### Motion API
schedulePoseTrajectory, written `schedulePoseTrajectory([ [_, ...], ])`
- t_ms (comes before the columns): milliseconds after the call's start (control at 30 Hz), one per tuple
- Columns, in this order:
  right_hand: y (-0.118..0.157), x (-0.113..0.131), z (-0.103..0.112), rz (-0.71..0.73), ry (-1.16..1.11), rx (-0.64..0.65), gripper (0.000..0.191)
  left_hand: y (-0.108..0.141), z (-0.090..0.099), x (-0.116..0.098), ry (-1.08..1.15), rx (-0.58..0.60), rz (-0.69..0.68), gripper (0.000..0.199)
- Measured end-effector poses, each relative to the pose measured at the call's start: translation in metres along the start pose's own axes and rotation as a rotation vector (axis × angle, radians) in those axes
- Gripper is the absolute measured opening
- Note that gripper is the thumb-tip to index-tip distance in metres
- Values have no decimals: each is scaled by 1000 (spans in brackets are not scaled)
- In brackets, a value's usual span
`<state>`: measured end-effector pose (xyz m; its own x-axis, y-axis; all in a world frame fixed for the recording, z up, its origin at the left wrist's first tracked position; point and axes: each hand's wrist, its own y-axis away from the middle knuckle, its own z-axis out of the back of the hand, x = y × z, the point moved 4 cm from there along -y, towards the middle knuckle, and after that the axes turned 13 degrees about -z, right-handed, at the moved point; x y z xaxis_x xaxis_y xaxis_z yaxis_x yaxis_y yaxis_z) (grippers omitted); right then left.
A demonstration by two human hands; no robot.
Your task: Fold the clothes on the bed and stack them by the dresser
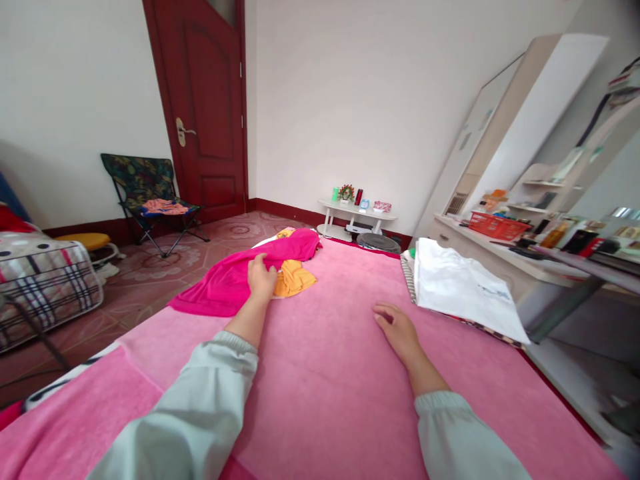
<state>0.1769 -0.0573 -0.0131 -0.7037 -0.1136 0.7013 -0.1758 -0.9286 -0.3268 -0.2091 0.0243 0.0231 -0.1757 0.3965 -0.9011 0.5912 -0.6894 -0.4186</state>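
My left hand (261,277) is over the near side of a crumpled magenta garment (217,283), right beside a yellow piece of clothing (295,279). Its thumb and fingers look apart; whether they touch the fabric is hard to make out. Part of the yellow clothing lies under or against the magenta one. My right hand (399,330) is low over the pink bed cover (330,373), loosely curved and holding nothing. To its right, a folded white T-shirt (457,287) with a small dark print tops a stack of folded clothes.
A dressing table with a red basket (497,227) and several bottles runs along the right. At the far end stands a low white table (357,209). A folding chair (145,183) with clothing on it is by the red door (210,100). A yellow stool (83,239) stands left.
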Motion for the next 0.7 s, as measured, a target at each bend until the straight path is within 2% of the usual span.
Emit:
schedulePoseTrajectory([
  [67, 0, 0, 0, 2, -14, 5, 27, -9, 4, 12, 196, -118, 170, 51],
  [233, 0, -1, 0, 8, -48, 13, 27, -24, 5, 17, 485, -145, 306, 43],
  [333, 0, 1, 1, 6, -60, 17, 27, -28, 10, 17, 612, -150, 367, 36],
  [433, 1, 3, 2, -1, -67, 18, 28, -30, 11, 13, 690, -164, 382, 41],
  [500, 2, 5, 3, -7, -78, 15, 27, -28, 4, 3, 734, -160, 352, 45],
  [533, 2, 6, 3, -17, -92, 10, 26, -24, -3, -6, 750, -116, 310, 46],
  [600, 2, 8, 5, -71, -147, -18, 27, -4, -25, -28, 765, 52, 200, 46],
  [633, 3, 8, 7, -111, -189, -47, 29, 14, -40, -42, 743, 210, 124, 46],
  [700, 4, 7, 13, -201, -309, -128, 37, 64, -67, -63, 733, 374, 118, 43],
])
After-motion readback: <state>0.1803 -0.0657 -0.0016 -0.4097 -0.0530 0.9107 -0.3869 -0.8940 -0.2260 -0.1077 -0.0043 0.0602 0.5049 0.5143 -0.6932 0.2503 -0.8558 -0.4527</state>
